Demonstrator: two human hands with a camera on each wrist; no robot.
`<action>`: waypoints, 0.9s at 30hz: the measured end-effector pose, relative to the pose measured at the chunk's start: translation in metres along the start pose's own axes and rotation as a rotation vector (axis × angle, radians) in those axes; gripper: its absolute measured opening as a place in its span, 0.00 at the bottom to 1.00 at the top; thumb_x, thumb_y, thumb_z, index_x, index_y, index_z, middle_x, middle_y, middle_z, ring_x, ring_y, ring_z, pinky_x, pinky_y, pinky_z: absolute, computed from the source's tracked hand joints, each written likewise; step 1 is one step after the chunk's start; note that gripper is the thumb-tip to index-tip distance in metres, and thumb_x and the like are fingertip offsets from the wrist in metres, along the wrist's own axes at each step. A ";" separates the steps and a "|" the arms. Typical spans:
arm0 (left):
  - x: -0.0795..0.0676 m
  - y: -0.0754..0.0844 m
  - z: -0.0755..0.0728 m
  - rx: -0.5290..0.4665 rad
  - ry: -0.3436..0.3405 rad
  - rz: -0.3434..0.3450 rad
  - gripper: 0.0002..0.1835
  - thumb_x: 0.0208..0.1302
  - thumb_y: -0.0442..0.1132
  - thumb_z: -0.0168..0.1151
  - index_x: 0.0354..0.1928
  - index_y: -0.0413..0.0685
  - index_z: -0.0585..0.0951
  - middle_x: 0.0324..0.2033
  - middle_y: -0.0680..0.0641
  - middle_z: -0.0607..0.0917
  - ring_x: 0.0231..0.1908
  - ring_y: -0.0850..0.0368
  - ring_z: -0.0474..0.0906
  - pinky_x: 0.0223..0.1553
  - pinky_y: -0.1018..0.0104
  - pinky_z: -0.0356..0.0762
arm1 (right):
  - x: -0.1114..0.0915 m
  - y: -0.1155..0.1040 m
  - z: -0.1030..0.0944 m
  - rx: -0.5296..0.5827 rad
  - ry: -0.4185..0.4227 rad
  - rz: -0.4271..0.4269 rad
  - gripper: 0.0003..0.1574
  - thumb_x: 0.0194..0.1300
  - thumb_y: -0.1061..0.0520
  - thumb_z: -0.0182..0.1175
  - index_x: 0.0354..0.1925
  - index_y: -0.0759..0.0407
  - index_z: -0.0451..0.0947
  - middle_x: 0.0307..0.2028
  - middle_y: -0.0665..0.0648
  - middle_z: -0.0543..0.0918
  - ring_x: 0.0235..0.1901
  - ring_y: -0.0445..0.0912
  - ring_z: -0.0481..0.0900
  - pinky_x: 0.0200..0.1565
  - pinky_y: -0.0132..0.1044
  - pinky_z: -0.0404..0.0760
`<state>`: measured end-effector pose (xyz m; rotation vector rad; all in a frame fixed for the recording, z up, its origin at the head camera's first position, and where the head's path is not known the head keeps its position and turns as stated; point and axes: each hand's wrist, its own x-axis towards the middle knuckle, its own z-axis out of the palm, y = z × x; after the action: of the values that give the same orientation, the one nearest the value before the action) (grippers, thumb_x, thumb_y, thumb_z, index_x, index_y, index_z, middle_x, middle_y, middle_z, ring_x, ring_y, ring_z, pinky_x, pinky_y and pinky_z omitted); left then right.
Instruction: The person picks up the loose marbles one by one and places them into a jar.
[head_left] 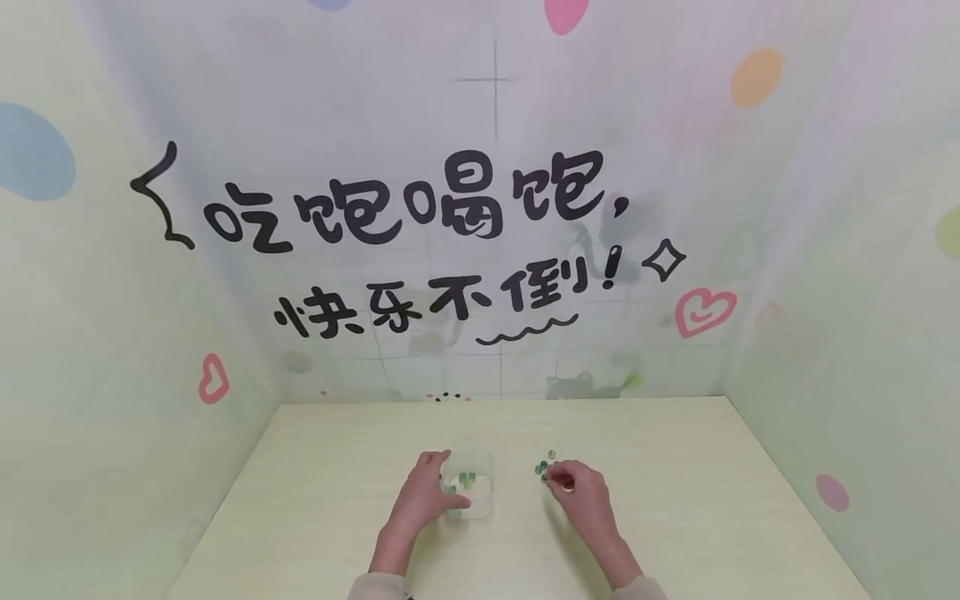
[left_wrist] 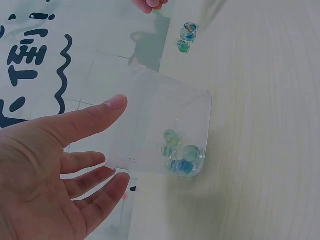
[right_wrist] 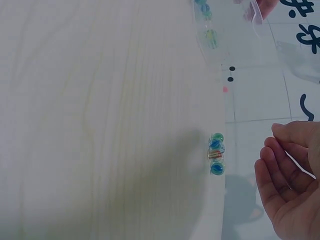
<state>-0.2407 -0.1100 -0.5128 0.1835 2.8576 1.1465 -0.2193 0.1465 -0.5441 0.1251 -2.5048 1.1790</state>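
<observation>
A clear plastic box [head_left: 480, 500] stands on the table with several glass marbles [left_wrist: 185, 152] in green and blue inside. My left hand [head_left: 424, 497] holds the box from its left side, thumb at the near side and fingers at the far side. To the right of the box, several loose glass marbles [right_wrist: 216, 155] lie in a small cluster, one with an orange-brown streak. My right hand [head_left: 587, 498] is right by this cluster, fingers loosely bent. The right wrist view shows its thumb and fingertips [right_wrist: 269, 142] close together, with nothing visible between them.
The pale wood-grain table [head_left: 675, 500] carries the box and marbles. A printed backdrop [head_left: 495, 117] with dark lettering, hearts and coloured spots rises behind the table and along both sides.
</observation>
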 end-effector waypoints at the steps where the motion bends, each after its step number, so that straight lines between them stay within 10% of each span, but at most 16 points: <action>1: 0.000 0.000 0.000 0.002 0.000 0.002 0.48 0.45 0.40 0.81 0.68 0.33 0.68 0.64 0.30 0.70 0.56 0.33 0.75 0.55 0.40 0.77 | 0.000 0.000 -0.001 0.006 0.004 0.010 0.09 0.53 0.69 0.69 0.34 0.62 0.84 0.30 0.54 0.87 0.30 0.40 0.81 0.34 0.27 0.82; 27: 0.007 0.006 0.002 0.081 0.006 0.001 0.47 0.47 0.43 0.81 0.67 0.32 0.70 0.61 0.32 0.71 0.57 0.33 0.74 0.54 0.43 0.78 | 0.006 0.026 -0.011 -0.039 0.015 0.133 0.09 0.56 0.66 0.70 0.38 0.61 0.84 0.35 0.55 0.87 0.34 0.44 0.82 0.37 0.30 0.82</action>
<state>-0.2465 -0.1036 -0.5101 0.1862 2.9113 1.0338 -0.2278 0.1723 -0.5540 -0.0619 -2.5554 1.1758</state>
